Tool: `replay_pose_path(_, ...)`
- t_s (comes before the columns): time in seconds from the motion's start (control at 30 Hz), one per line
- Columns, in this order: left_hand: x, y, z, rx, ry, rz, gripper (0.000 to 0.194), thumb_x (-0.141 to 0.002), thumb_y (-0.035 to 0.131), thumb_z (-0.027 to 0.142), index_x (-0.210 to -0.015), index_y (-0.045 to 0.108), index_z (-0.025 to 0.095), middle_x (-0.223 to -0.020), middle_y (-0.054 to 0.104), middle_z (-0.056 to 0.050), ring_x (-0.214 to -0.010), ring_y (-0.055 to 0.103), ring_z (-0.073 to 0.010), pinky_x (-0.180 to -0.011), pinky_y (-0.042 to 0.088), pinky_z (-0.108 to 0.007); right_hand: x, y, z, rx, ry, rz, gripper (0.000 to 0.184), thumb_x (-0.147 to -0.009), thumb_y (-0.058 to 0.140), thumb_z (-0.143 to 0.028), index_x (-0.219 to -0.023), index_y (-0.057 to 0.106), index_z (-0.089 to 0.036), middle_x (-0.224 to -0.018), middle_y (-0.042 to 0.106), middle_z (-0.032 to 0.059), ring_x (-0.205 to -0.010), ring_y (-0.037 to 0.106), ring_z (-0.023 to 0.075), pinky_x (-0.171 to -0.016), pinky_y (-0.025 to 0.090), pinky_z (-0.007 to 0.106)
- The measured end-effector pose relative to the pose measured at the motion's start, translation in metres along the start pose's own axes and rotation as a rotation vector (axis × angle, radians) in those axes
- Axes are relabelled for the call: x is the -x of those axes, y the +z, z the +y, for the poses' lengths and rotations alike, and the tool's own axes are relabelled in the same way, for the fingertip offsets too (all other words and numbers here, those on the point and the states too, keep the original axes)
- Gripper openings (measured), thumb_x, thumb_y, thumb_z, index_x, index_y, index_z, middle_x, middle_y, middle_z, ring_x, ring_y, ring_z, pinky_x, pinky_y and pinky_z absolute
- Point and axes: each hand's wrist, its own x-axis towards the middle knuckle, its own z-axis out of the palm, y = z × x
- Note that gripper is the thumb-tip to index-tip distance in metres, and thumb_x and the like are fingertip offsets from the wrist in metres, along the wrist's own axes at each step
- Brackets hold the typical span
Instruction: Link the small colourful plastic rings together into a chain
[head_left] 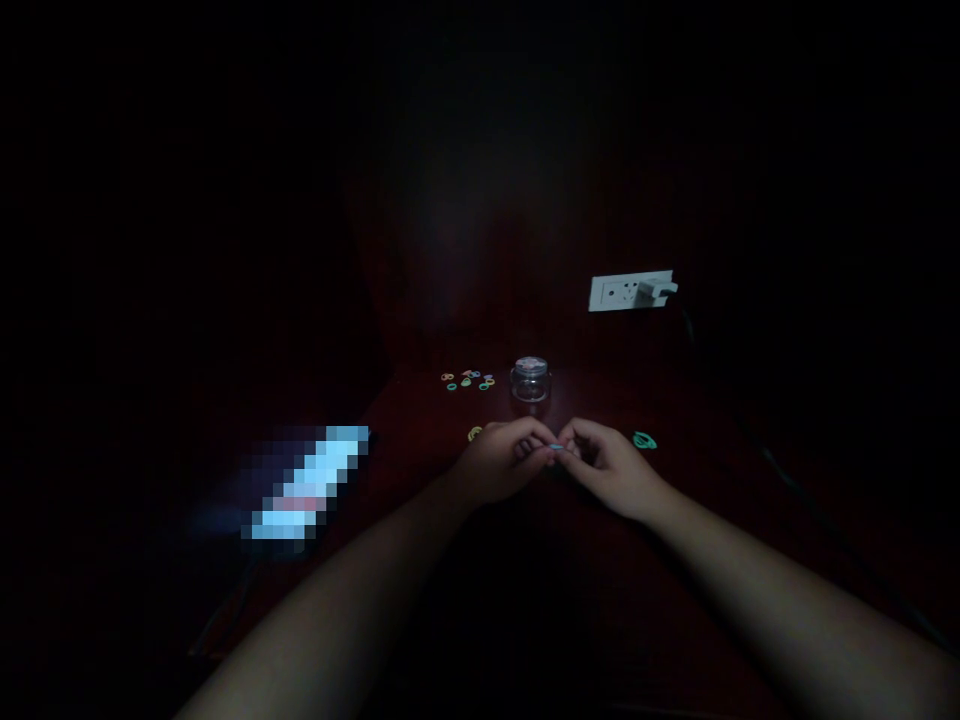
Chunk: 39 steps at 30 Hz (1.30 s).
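My left hand (502,460) and my right hand (611,468) meet over the dark red table, fingertips pinched together. Between them shows a bit of a small light-blue hair tie (556,447); most of it is hidden by the fingers. Partly behind my left hand lies a yellow hair tie (475,433). To the right of my right hand are green hair ties (644,440). A small clear jar (530,382) with a patterned lid stands upright just beyond the hands. Left of the jar, several small coloured hair ties (466,381) lie scattered.
A lit, pixelated screen (307,485) is at the table's left side, with a cable below it. On the back wall is a white socket plate (615,292) with a plugged-in charger (657,290). A dark cable (817,510) runs along the right. The surroundings are very dark.
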Motion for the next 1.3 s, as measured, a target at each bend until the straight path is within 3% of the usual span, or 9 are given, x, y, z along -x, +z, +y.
replay_pose_path(0.37, -0.0006, 0.0026, -0.0049, -0.126, -0.079, 0.100, 0.014, -0.079, 0.050, 0.027, -0.087, 0.058, 0.017, -0.075, 0.063, -0.001, -0.062, 0.054, -0.0089, -0.058, 0.043, -0.020, 0.0006, -0.0002, 0.0005, 0.014, -0.040, -0.008, 0.007, -0.075, 0.055, -0.022, -0.074, 0.051, -0.016, -0.060, 0.045, -0.0028, -0.055, 0.040, 0.0092, -0.051, 0.033, 0.022)
replay_pose_path(0.67, -0.0014, 0.0020, -0.0054, -0.188, -0.064, 0.107, 0.013, -0.077, 0.052, 0.027, -0.082, 0.058, 0.017, -0.075, 0.061, -0.001, -0.063, 0.053, -0.0096, -0.057, 0.042, -0.021, -0.0004, -0.0015, 0.0017, 0.104, -0.060, 0.056, 0.011, -0.076, 0.054, -0.025, -0.071, 0.050, -0.017, -0.060, 0.043, -0.0029, -0.056, 0.040, 0.0100, -0.053, 0.034, 0.023)
replay_pose_path(1.3, -0.0015, 0.0026, -0.0078, -0.147, -0.098, 0.090, 0.012, -0.078, 0.052, 0.027, -0.081, 0.056, 0.016, -0.069, 0.058, 0.001, -0.058, 0.049, -0.0081, -0.053, 0.040, -0.019, 0.0008, -0.0007, 0.0007, 0.084, -0.058, -0.005, 0.012, -0.078, 0.050, -0.026, -0.071, 0.048, -0.017, -0.061, 0.042, -0.0032, -0.056, 0.038, 0.0099, -0.052, 0.032, 0.022)
